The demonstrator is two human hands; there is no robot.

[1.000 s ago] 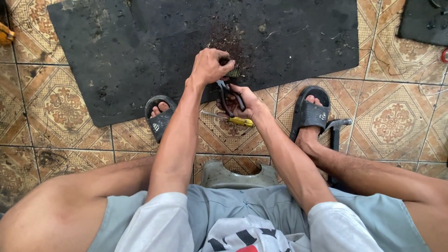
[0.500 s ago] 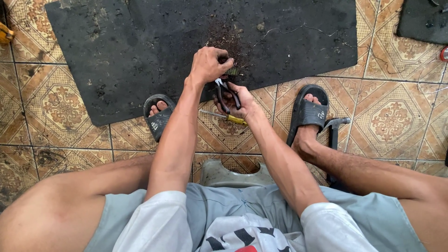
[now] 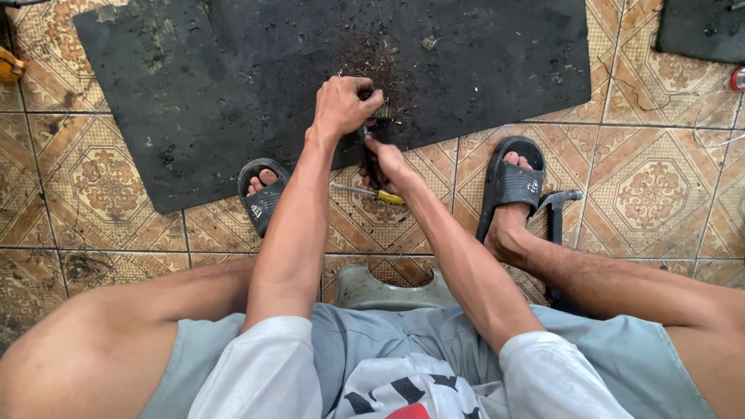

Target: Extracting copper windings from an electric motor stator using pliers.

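Observation:
My left hand [image 3: 342, 104] is closed around a small dark metal part [image 3: 381, 113] at the near edge of a black rubber mat [image 3: 233, 77]. My right hand [image 3: 390, 161] grips a pair of pliers with dark red handles [image 3: 371, 159], whose jaws reach up to the small part. Both hands meet over a patch of brown debris [image 3: 380, 66] on the mat. How the jaws close on the part is hidden by my fingers.
A yellow-handled screwdriver [image 3: 372, 193] lies on the patterned tiles under my right forearm. A hammer [image 3: 555, 217] rests by my right foot in a black sandal [image 3: 510, 182]; my left sandal [image 3: 264, 194] touches the mat. A grey stool edge [image 3: 388, 291] shows between my knees.
Both hands have stayed at the mat's edge, shifting slightly with the pliers and the small part. The view has drifted a little; nothing was picked up or let go.

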